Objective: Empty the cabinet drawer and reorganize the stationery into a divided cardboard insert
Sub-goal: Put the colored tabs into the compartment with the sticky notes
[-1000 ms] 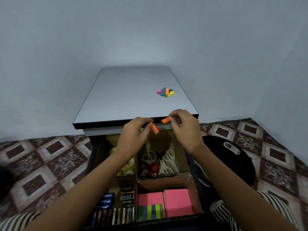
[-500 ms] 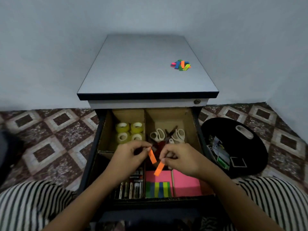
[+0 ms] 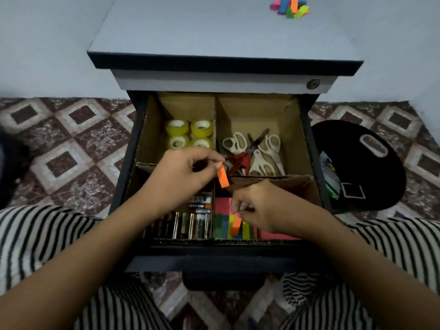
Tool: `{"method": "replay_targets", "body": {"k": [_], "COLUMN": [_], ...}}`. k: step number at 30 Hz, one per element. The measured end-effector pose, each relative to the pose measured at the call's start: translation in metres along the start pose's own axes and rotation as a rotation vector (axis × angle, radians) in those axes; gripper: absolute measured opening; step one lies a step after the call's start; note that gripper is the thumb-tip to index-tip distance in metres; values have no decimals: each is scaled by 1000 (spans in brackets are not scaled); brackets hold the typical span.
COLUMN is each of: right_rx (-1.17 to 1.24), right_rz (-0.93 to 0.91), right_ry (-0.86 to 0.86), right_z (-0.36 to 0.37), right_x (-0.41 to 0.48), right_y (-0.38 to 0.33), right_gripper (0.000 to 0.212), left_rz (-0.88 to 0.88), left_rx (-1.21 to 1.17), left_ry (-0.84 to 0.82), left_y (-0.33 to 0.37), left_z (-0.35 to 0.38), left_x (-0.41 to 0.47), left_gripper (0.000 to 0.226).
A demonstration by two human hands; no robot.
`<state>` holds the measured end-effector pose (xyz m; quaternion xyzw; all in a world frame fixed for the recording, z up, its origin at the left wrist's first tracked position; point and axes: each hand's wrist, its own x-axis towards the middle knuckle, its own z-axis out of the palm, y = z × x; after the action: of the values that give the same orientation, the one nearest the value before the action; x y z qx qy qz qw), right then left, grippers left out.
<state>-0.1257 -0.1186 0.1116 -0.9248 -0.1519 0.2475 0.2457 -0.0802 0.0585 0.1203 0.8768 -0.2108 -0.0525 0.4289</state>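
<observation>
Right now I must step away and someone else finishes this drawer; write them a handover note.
Left hand pinches an orange paper tab above the brown cardboard insert. Right hand pinches a second orange paper tab over the front right compartment, at the multicoloured flag strip.
Done: yellow tape rolls back left, white-handled scissors back right, batteries front left.
Left: place both tabs, then fetch the pile of coloured paper tabs on the grey cabinet top.
</observation>
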Motion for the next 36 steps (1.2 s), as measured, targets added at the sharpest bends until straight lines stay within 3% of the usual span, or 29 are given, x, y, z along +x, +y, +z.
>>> {"method": "replay_targets", "body": {"k": [12, 36], "right_rx": [7, -59], "right_rz": [32, -3], "right_ry": [-54, 31], "right_z": [10, 23], "right_x": [5, 14], "right_y": [-2, 1], "right_gripper": [17, 7], "left_rz": [-27, -3], "left_rx": [5, 7], "left_ry": [38, 2], "left_y": [-4, -2], "left_z": [1, 5], "left_x": [2, -1], "left_gripper": [14, 15]}}
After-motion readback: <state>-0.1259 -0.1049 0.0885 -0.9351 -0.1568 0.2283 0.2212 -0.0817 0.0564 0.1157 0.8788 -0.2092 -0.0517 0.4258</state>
